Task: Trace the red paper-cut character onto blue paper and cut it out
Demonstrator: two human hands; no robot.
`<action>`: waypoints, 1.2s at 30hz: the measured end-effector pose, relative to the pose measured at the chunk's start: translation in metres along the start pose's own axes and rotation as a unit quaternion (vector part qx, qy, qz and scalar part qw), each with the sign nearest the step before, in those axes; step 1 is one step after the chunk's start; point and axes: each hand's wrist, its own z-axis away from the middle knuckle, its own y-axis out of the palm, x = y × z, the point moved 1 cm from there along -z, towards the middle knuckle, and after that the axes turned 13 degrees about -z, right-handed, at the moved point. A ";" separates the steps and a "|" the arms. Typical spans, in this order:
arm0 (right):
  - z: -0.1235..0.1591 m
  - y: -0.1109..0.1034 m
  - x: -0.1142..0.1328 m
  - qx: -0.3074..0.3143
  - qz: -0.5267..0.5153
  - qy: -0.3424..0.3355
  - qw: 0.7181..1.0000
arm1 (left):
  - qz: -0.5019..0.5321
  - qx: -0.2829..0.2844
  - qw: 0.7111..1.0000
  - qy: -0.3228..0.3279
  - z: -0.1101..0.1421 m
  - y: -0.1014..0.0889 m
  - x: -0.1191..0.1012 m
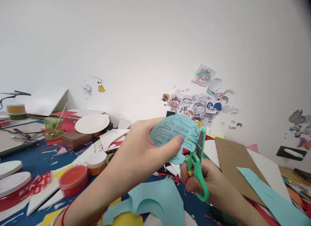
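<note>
Left hand [145, 143] pinching blue disc [175, 125], right hand [210, 174] gripping scissors [199, 175], blue offcut [171, 193] below, red tub [73, 179] leftward

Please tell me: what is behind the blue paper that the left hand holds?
Beyond the blue paper, pictures show on the wall. The thumb of the left hand is in front; the other fingertips and anything directly behind the paper are covered.
</note>
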 end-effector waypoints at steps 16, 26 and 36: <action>0.005 -0.002 -0.007 0.011 -0.045 0.000 0.999 | -0.034 -0.012 0.998 0.045 0.002 0.002 -0.001; 0.002 -0.005 -0.007 0.005 -0.031 -0.012 0.999 | -0.016 0.002 0.999 0.030 0.000 0.002 0.001; 0.002 -0.001 -0.004 0.029 -0.089 -0.018 0.995 | -0.034 0.024 0.999 0.029 0.001 0.003 0.000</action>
